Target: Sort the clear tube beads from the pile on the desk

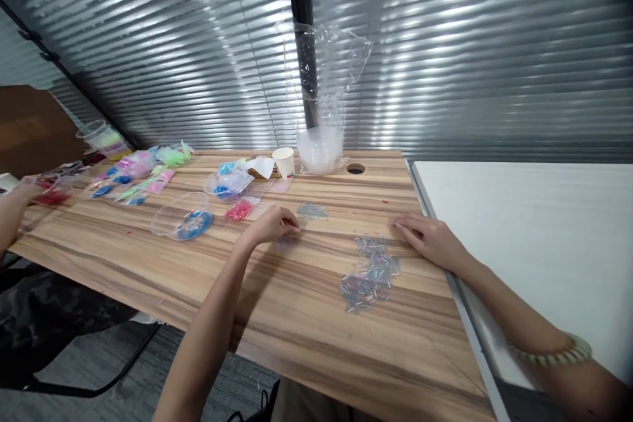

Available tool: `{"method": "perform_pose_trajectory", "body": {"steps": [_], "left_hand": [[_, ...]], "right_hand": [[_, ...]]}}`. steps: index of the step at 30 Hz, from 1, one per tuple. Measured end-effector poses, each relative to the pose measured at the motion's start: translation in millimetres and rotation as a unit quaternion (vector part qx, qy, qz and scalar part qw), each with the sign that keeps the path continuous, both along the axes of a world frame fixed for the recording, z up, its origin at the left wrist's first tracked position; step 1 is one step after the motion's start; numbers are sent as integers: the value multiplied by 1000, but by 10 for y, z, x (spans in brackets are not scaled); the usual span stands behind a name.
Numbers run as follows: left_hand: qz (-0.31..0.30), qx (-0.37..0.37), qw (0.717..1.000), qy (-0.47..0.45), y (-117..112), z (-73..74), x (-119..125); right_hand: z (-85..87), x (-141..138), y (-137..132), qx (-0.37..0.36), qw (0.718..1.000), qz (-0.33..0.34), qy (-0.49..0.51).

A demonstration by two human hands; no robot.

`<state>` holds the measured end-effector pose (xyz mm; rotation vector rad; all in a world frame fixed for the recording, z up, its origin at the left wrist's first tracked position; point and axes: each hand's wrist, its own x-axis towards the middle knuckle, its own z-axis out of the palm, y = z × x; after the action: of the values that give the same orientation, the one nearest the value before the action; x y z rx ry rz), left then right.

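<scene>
My left hand [271, 224] is closed, with its fingers curled down at the tabletop. Just under its fingertips lies a small see-through purplish thing [285, 242], partly hidden; I cannot tell whether it is a bag or loose beads. To the right spreads a loose pile of thin, clear-grey tube beads [370, 271]. Beyond that pile, my right hand [429, 239] rests on the table's right edge, fingers stretched toward the left and apparently holding nothing. A smaller greyish patch of beads [311, 210] lies behind my left hand.
A bag of red beads [239, 210] and a clear dish with blue beads [194, 224] lie leftward. A paper cup [283, 163] and bagged plastic containers [320, 150] stand at the back. Another person's hand [24, 196] is far left. A white table [524, 231] adjoins on the right.
</scene>
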<state>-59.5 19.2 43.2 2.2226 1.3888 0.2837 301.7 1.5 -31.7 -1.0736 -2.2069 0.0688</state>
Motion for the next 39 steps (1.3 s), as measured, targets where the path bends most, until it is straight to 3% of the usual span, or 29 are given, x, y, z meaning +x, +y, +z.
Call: {"method": "perform_pose_trajectory", "body": {"steps": [4,10,14,20,26,39], "left_hand": [[-31,-38,999,-5,4,-93,54],[-65,-47,997,-8,-6,-27,73],[-108,-7,991,-74,-125,-50,348],[-227,-89,963,-117,-397,-97,716],[-236,-158,954,-97,-472,-31,696],[-219,-123,965,-75,-423,-114,656]], "right_hand": [[3,3,-21,-1,1000,-6,-2],[79,-8,-55,-17,1000,-10,-5],[95,-1,-47,-29,999,-22,-13],[91,16,-38,-37,999,-19,-11],[120,10,-53,-44,999,-18,3],[82,26,-29,-37,999,-17,-1]]}}
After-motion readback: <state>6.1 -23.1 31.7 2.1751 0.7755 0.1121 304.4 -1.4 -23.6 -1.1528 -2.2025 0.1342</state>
